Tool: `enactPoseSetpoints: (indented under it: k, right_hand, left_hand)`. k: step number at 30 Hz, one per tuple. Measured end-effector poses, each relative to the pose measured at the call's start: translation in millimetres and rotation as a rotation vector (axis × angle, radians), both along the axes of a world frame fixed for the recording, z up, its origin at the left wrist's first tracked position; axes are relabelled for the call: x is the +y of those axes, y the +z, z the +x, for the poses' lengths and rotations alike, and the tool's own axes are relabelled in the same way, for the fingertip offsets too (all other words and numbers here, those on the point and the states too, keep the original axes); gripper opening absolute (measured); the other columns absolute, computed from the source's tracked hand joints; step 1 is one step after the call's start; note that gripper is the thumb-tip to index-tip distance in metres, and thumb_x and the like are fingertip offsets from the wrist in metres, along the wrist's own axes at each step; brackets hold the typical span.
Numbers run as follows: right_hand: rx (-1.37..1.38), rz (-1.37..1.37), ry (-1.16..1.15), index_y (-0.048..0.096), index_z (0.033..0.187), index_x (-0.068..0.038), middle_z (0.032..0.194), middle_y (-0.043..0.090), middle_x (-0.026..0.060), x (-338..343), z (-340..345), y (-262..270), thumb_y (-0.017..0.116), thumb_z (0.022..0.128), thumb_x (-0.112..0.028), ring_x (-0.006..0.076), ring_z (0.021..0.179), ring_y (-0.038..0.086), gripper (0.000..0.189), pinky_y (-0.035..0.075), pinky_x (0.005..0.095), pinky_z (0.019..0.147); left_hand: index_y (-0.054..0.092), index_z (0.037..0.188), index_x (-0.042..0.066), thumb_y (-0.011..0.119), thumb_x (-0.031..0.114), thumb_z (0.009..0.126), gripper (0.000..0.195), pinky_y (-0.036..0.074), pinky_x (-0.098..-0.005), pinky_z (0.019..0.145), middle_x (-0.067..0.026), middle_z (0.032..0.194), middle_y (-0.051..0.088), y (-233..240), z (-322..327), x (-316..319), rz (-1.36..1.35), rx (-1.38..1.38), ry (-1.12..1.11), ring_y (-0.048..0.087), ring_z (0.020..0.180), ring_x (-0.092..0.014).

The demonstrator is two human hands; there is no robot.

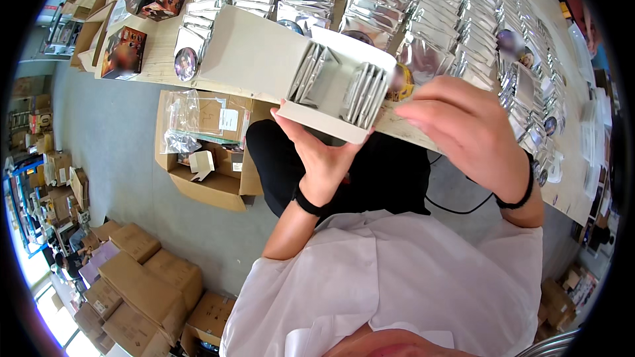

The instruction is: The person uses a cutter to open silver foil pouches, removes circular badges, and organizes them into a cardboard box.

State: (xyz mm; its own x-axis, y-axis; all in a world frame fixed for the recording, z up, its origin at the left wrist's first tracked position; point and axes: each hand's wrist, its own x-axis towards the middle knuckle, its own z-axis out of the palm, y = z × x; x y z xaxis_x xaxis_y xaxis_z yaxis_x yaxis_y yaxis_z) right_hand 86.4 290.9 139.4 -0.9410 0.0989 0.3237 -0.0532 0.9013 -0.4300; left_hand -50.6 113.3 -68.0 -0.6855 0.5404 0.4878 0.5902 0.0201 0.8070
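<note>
My left hand (325, 161) supports an open white cardboard box (325, 115) from below and tilts it over the table's edge. Its wide lid flap (253, 54) extends to the left. Inside, silver foil packets stand in two groups, a left group (306, 74) and a right group (366, 94), with a gap between them. My right hand (461, 134) hovers just right of the box, fingers bent, with nothing visible in them. Behind its fingertips lies a round yellow badge (404, 82) on the table.
Long rows of silver foil packets (426, 25) cover the table (158, 72), with round picture badges (186, 63) at some row ends. Printed boxes (124, 53) stand at left. An open carton (208, 191) sits below the edge. Cartons (144, 287) are stacked on the floor; people are farther off.
</note>
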Motion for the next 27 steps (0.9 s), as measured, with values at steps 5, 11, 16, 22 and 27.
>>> enactPoseSetpoints:
  k: [5,11,16,22,27]
  right_hand:
    - [-0.076,0.198,0.133,0.075,0.113,0.002,0.116,0.072,0.011,-18,-9,-4,0.072,0.085,-0.005,0.0284,0.105,0.073,0.028,0.062,0.0386,0.084]
    - [-0.188,0.233,0.286,0.074,0.105,0.002,0.107,0.071,0.0123,-23,-24,-9,0.074,0.083,-0.006,0.03,0.102,0.073,0.023,0.061,0.0398,0.084]
    - [-0.3,0.237,0.404,0.073,0.099,0.001,0.098,0.071,0.0136,-29,-32,-14,0.077,0.081,-0.008,0.032,0.098,0.073,0.021,0.061,0.0414,0.082]
    - [-0.394,0.185,0.473,0.071,0.092,0.001,0.088,0.071,0.0151,-23,-49,-24,0.08,0.078,-0.01,0.0344,0.093,0.074,0.02,0.06,0.0434,0.079]
    - [-0.406,0.171,0.454,0.071,0.087,0.001,0.077,0.069,0.0186,-17,-64,-22,0.082,0.075,-0.01,0.0375,0.087,0.074,0.02,0.059,0.0455,0.075]
  left_hand:
    - [-0.012,0.168,-0.01,0.105,0.037,0.072,0.159,0.032,-0.0587,0.125,-0.0347,0.169,0.023,2,-2,-8,0.013,0.074,-0.029,0.039,0.151,-0.047]
    - [-0.01,0.171,-0.006,0.098,0.051,0.078,0.153,0.043,-0.0629,0.115,-0.0357,0.163,0.032,-16,-2,-38,0.061,0.229,-0.106,0.049,0.139,-0.052]
    - [-0.009,0.169,-0.005,0.098,0.059,0.073,0.157,0.038,-0.0574,0.121,-0.0304,0.163,0.031,-6,3,-54,-0.015,0.279,-0.17,0.049,0.143,-0.042]
    - [-0.011,0.168,-0.01,0.097,0.067,0.071,0.164,0.039,-0.0528,0.122,-0.0297,0.165,0.029,-5,5,-56,-0.122,0.243,-0.15,0.047,0.146,-0.038]
    - [-0.014,0.168,-0.008,0.1,0.062,0.067,0.168,0.041,-0.0518,0.12,-0.0295,0.166,0.026,-21,2,-58,-0.098,0.234,-0.137,0.044,0.147,-0.038]
